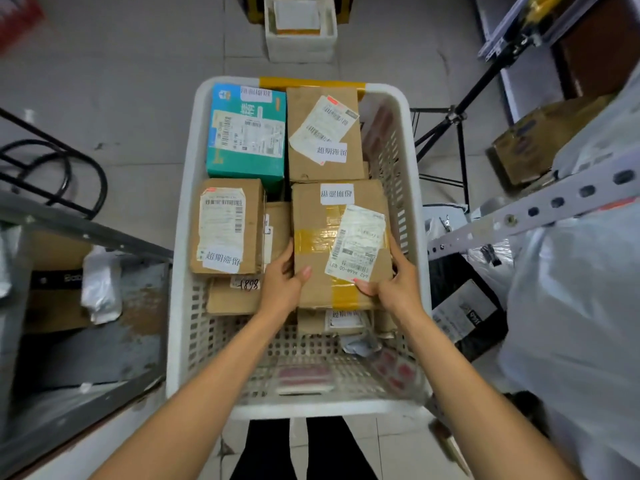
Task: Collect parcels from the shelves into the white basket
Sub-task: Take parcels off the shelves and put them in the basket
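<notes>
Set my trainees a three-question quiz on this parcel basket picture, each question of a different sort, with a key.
1. True or false: the left hand and the right hand both grip the taped box.
2. Which box lies in the far left corner of the white basket? A. red box B. teal box C. black box
3. Fill the gap: the yellow tape on the basket's rim sits at its ___ end.
Key: 1 true; 2 B; 3 far.

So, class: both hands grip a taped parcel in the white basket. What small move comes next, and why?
Probably lower it flat and let go: left hand and right hand grip the parcel by its near corners, above other boxes in the white basket.
</notes>
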Demonstrator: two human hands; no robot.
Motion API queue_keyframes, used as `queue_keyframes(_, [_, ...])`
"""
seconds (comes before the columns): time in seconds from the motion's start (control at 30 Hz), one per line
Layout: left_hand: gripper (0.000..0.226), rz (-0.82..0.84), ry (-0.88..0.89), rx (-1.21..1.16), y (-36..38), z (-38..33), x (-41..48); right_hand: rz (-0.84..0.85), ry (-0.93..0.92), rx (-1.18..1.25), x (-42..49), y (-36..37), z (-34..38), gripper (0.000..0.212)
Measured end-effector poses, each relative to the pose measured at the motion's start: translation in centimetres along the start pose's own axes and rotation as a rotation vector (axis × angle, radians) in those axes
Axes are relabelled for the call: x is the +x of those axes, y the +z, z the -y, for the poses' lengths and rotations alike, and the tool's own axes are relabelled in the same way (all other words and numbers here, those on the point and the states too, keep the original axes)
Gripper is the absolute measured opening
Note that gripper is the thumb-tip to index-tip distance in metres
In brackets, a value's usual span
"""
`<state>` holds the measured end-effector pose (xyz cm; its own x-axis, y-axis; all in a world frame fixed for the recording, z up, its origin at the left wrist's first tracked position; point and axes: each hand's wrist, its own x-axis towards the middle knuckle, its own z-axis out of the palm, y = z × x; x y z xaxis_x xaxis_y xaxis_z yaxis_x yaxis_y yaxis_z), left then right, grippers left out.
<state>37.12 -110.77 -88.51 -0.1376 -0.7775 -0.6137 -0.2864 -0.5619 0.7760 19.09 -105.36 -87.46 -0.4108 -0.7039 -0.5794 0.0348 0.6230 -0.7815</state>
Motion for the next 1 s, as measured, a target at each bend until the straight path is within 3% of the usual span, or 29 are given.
queue_keyframes(0.17, [0.066, 0.001, -0.031, 0.038, -0.1, -0.5, -0.4, -0.010, -0.008, -0.063, 0.1, 0.4, -0.3, 0.107])
queue_keyframes(0.27, [0.064, 0.008, -0.008, 0.214, 0.0, -1.3, -0.6, -0.007, -0.031, -0.152, 0.1, 0.4, -0.2, 0.106])
queue_keyframes(0.43, [0.042, -0.083, 0.038, 0.579, 0.8, -3.1, -1.8, 0.014, -0.047, -0.565, -0.9, 0.3, 1.3, 0.099])
queue_keyframes(0.53, [0.037, -0.043, 0.140, 0.840, 0.2, -3.4, -3.9, 0.078, -0.084, -0.939, -2.3, 0.1, 2.6, 0.103])
queue_keyframes(0.63, [0.039, -0.025, 0.190, 0.986, -0.9, -4.7, -7.2, 0.136, -0.165, -1.212, -4.3, -0.2, 4.9, 0.093])
queue_keyframes(0.87, [0.033, -0.203, 0.252, 1.024, -6.2, -6.8, -18.5, 0.370, -0.459, -1.482, -14.5, 0.7, 10.6, 0.043])
queue_keyframes(0.93, [0.034, -0.228, 0.255, 1.054, -7.8, -6.8, -22.5, 0.406, -0.557, -1.546, -18.1, 1.6, 11.4, 0.042])
queue_keyframes(1.0, [0.033, -0.265, 0.242, 1.068, -9.3, -6.7, -26.4, 0.434, -0.654, -1.590, -21.7, 2.4, 12.0, 0.060])
